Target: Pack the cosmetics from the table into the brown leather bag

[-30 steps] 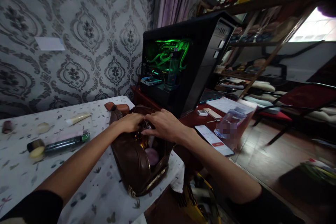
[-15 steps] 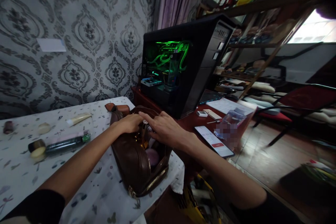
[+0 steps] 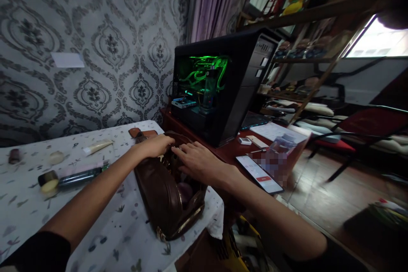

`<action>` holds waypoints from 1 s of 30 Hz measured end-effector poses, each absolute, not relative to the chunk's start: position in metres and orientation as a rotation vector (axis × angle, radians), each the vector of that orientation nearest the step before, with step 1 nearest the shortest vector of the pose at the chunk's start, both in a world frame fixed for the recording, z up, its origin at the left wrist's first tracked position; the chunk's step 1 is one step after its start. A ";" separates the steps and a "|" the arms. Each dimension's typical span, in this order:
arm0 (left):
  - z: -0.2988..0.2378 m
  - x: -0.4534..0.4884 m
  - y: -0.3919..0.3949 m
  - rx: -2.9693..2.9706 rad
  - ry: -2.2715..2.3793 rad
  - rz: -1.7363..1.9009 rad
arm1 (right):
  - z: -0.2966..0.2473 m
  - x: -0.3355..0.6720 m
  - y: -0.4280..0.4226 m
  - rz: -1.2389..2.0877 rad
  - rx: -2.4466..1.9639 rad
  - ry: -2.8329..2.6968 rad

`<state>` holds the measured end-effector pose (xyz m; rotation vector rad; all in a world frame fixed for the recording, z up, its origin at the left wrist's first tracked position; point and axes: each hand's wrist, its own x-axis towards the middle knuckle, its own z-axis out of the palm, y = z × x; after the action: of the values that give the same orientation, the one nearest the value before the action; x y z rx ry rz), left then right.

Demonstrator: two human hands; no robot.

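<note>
A brown leather handbag (image 3: 149, 195) lies unzipped at the corner of the cloth-covered table, its opening facing up and toward the right. My left hand (image 3: 158, 145) is closed at the bag's far rim, fingers curled over the edge; their tips are hidden. Over the opening, my right hand (image 3: 197, 161) reaches in from the right with fingers stretched and slightly bent, the thumb side partly in shadow. Nothing shows in its grasp. Inside the bag are a dim purple rounded item (image 3: 185, 191) and some shiny gold-coloured pieces, too dark to identify.
On the patterned tablecloth (image 3: 108, 204) lie a cream tube (image 3: 98, 147), a dark bottle (image 3: 79, 177) and a round jar (image 3: 49, 185). A computer tower (image 3: 236, 93) with green lights stands behind. The red-brown desk on the right holds a phone (image 3: 259, 173).
My right hand's fingers have straightened and moved slightly lower over the bag's opening. The left hand has shifted slightly up along the rim. The view has tilted a little.
</note>
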<state>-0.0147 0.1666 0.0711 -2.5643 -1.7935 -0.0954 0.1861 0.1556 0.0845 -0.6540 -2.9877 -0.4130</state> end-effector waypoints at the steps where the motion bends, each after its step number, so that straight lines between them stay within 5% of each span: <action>1: 0.076 -0.016 0.164 -2.537 -1.796 -0.102 | 0.085 0.186 0.156 -0.406 -0.654 -2.977; 17: 0.076 -0.036 0.137 -2.330 -1.817 -0.164 | 0.094 0.181 0.151 -0.236 -0.670 -2.988; 30: 0.077 -0.028 0.191 -2.404 -1.894 0.220 | 0.088 0.184 0.157 -0.244 -0.640 -2.956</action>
<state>-0.0282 0.1911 0.0774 -2.4040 -1.8942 0.2198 0.1841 0.1566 0.0884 -0.6403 -2.9560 -0.2440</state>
